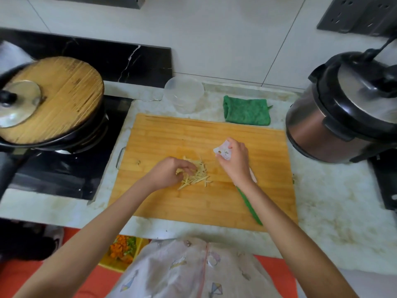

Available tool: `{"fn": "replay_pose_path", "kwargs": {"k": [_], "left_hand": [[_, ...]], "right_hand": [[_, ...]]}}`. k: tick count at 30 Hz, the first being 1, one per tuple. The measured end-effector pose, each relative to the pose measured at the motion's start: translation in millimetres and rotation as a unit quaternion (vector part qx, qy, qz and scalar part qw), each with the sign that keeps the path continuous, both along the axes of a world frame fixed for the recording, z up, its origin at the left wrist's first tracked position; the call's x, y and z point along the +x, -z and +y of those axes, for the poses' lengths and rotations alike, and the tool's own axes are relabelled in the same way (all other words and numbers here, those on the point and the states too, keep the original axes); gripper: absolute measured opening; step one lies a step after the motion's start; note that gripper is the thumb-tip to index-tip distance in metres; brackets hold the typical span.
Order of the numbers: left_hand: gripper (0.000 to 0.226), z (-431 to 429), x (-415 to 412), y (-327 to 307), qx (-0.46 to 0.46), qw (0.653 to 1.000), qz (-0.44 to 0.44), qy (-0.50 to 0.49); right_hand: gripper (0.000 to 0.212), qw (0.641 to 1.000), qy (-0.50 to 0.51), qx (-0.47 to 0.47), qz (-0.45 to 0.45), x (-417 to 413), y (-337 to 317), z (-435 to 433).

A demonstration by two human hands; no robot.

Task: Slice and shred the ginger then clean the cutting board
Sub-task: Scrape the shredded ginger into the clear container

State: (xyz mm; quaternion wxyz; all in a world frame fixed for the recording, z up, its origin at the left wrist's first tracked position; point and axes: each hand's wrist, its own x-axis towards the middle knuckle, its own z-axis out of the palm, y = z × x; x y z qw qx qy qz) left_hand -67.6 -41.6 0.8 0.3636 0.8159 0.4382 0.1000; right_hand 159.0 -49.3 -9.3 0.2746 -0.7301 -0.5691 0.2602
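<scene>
Pale marble table [322,201] carries the wooden cutting board [193,136] in front of me, between the black stove [64,179] with its wood-lidded pan [62,97] on my left and a pressure cooker [343,108] on my right. Behind the board lie a folded green cloth [247,112] and a clear plastic tub [183,93]. The ginger shreds [199,175] sit in a loose heap near the middle of the board. My left hand [169,173] is down on the heap's left side, fingers curled into it and pinching some of the strips. My right hand [234,160] is just beside the heap on its right, not touching it, fingers wrapped round the knife [221,152]. Its white blade tip, with a hole in it, sticks out past my fingers toward the back of the board, and the green handle runs back under my wrist.
</scene>
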Motion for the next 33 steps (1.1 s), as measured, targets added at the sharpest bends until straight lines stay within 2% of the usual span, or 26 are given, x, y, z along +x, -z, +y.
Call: {"fn": "replay_pose_path", "kwargs": {"k": [2, 3, 6, 9, 12, 14, 16, 21, 23, 27, 30, 33], "left_hand": [[0.048, 0, -3, 0, -0.026, 0.999, -0.035, -0.025], [0.039, 0, -4, 0, -0.026, 0.996, -0.061, -0.054], [0.020, 8, -12, -3, -0.021, 0.989, -0.102, -0.102], [0.030, 18, -16, -6, 0.018, 0.988, -0.115, -0.103], [0.022, 25, -24, -4, 0.020, 0.985, -0.140, -0.097], [0.022, 30, -32, -4, 0.058, 0.988, -0.122, -0.074], [0.028, 34, -40, -4, 0.103, 0.987, -0.107, -0.060], [0.031, 53, -58, -8, 0.137, 0.979, -0.120, -0.094], [0.025, 68, -63, -19, 0.167, 0.972, -0.133, -0.100], [0.020, 97, -49, -67, 0.246, 0.950, -0.160, -0.107], [0.035, 113, -25, -116, 0.286, 0.938, -0.151, -0.121], [0.047, 115, 1, -161, 0.319, 0.940, -0.079, -0.093]], "right_hand": [[0.053, 0.985, 0.018, -0.020, 0.172, -10, -7, 26], [0.049, 0.976, 0.030, -0.030, 0.213, -15, -11, 43], [0.041, 0.943, 0.067, -0.104, 0.308, -32, -24, 102], [0.042, 0.905, 0.106, -0.181, 0.369, -56, -29, 156], [0.046, 0.905, 0.143, -0.205, 0.345, -77, -18, 193], [0.045, 0.903, 0.174, -0.210, 0.331, -88, -9, 206], [0.036, 0.900, 0.203, -0.194, 0.333, -97, -4, 212], [0.022, 0.904, 0.216, -0.146, 0.339, -109, -15, 204], [0.023, 0.918, 0.199, -0.124, 0.319, -109, -35, 195], [0.026, 0.966, 0.126, -0.039, 0.224, -101, -97, 163], [0.029, 0.969, 0.100, 0.033, 0.225, -89, -149, 133], [0.035, 0.966, 0.089, 0.098, 0.222, -68, -196, 111]]}}
